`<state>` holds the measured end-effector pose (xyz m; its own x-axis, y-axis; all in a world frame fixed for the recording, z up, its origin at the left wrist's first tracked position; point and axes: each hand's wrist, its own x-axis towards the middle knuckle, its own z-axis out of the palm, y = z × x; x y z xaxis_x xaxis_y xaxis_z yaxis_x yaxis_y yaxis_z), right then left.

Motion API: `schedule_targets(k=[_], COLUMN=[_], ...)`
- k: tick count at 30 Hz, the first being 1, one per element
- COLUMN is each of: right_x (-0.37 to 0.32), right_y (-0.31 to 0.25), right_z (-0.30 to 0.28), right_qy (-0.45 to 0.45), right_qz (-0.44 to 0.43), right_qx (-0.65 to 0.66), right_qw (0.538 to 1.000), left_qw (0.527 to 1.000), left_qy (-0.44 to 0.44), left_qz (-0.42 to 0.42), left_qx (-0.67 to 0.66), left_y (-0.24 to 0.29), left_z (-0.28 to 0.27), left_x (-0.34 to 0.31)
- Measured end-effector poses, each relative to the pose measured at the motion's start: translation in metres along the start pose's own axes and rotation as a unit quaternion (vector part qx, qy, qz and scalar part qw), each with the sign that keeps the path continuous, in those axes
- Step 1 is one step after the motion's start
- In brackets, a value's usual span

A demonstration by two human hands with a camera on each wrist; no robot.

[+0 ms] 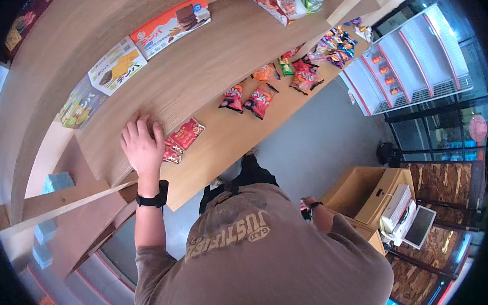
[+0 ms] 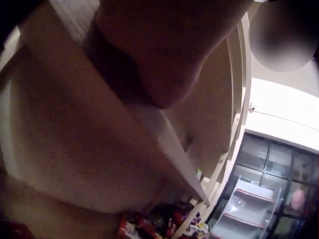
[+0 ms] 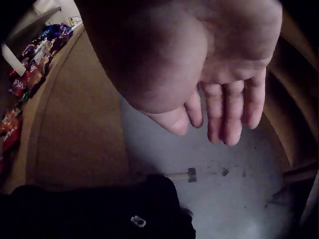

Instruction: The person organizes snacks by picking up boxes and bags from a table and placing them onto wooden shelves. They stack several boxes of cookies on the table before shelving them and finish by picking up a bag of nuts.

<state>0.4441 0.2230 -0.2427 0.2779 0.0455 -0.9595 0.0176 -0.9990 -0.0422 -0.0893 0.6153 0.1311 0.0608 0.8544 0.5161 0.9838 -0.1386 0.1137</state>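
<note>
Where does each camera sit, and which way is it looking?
Right wrist: sits on that wrist, looking down past the right hand, palm side showing, at the grey floor; dark clothing shows too.
Head: sits on the head, looking forward and down over the wooden shelf; the brown shirt, left hand and a little of the right hand show.
Left wrist: sits on that wrist, looking along the shelf towards a white rack; part of the left hand or wrist shows, dark and close.
Shared: head and left wrist both show the white rack.
</note>
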Motion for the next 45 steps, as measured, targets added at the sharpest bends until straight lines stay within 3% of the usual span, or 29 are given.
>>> schedule_targets(k=[1, 2, 3, 4, 6, 7, 8, 9, 10, 14, 18, 23, 25, 27, 28, 30, 32, 36, 38, 39, 40, 41, 44, 45], right_x=[-0.003, 0.029, 0.056, 0.069, 0.087, 0.04, 0.0, -0.052, -0.04, -0.066, -0.065, -0.039, -0.02, -0.002, 0.009, 0.02, 0.034, 0.062, 0.07, 0.07, 0.062, 0.076, 0.091, 0.082], right_y=[0.011, 0.043, 0.066, 0.071, 0.071, 0.074, 0.042, -0.03, -0.038, -0.088, -0.1, -0.073, -0.052, -0.029, -0.015, 0.005, 0.025, 0.052, 0.057, 0.057, 0.055, 0.058, 0.055, 0.049], right_z=[-0.002, -0.007, -0.011, -0.012, -0.008, -0.014, -0.003, 0.028, 0.026, 0.013, -0.006, -0.04, -0.056, -0.072, -0.079, -0.097, -0.115, -0.143, -0.152, -0.157, -0.16, -0.163, -0.169, -0.168], right_qy=[0.007, -0.04, -0.084, -0.079, -0.036, -0.033, -0.048, -0.061, -0.072, -0.038, -0.046, -0.058, -0.074, -0.075, -0.064, -0.075, -0.096, -0.075, -0.088, -0.094, -0.09, -0.092, -0.143, -0.123], right_qz=[0.002, -0.165, -0.318, -0.316, -0.385, -0.386, -0.267, -0.118, -0.105, -0.136, -0.178, -0.177, -0.166, -0.131, -0.126, -0.115, -0.107, -0.089, -0.078, -0.066, -0.081, -0.082, -0.087, -0.099], right_qx=[0.005, -0.186, -0.366, -0.365, -0.551, -0.551, -0.296, -0.009, 0.057, 0.088, 0.101, 0.095, 0.116, 0.123, 0.131, 0.131, 0.123, 0.143, 0.157, 0.179, 0.172, 0.166, 0.187, 0.165], right_qw=[1.0, 0.968, 0.87, 0.872, 0.739, 0.739, 0.916, 0.991, 0.99, 0.986, 0.978, 0.978, 0.977, 0.981, 0.981, 0.982, 0.982, 0.983, 0.981, 0.977, 0.978, 0.978, 0.968, 0.973], left_qw=[1.0, 1.0, 1.0, 1.0, 1.0, 1.0, 1.0, 1.0, 1.0, 0.999, 0.999, 0.999, 0.991, 0.992, 0.99, 0.996, 0.987, 0.947, 0.86, 0.802, 0.728, 0.584, 0.559, 0.65], left_qy=[0.002, 0.002, 0.002, 0.002, 0.001, 0.003, 0.01, 0.017, 0.022, 0.029, 0.019, 0.047, 0.115, 0.082, 0.08, -0.033, -0.11, -0.322, -0.496, -0.576, -0.642, -0.709, -0.71, -0.673], left_qz=[0.0, -0.001, 0.0, 0.001, 0.001, 0.001, 0.006, 0.011, 0.012, 0.026, 0.033, 0.006, 0.066, 0.091, 0.112, 0.078, 0.075, 0.004, -0.106, -0.156, -0.203, -0.321, -0.378, -0.309], left_qx=[-0.004, -0.003, -0.01, -0.007, -0.001, -0.002, -0.001, 0.001, 0.005, -0.005, -0.017, -0.001, -0.029, -0.011, -0.042, -0.026, -0.093, 0.0, 0.047, -0.04, -0.128, -0.23, -0.205, -0.173], left_y=[0.0, 0.0, -0.001, -0.001, 0.0, 0.0, 0.001, 0.001, 0.002, 0.003, 0.01, 0.032, 0.051, 0.06, 0.094, 0.116, 0.138, 0.15, 0.145, 0.121, 0.097, 0.107, 0.15, 0.155], left_z=[0.0, 0.001, 0.001, 0.002, 0.001, 0.0, 0.0, -0.001, -0.003, 0.0, -0.004, -0.004, 0.001, 0.026, 0.017, 0.044, 0.07, 0.102, 0.114, 0.141, 0.161, 0.147, 0.103, 0.102], left_x=[0.0, -0.001, -0.001, -0.002, -0.003, -0.003, -0.003, -0.004, -0.004, -0.008, -0.01, -0.027, -0.049, -0.084, -0.092, -0.137, -0.181, -0.288, -0.341, -0.388, -0.426, -0.423, -0.416, -0.425])
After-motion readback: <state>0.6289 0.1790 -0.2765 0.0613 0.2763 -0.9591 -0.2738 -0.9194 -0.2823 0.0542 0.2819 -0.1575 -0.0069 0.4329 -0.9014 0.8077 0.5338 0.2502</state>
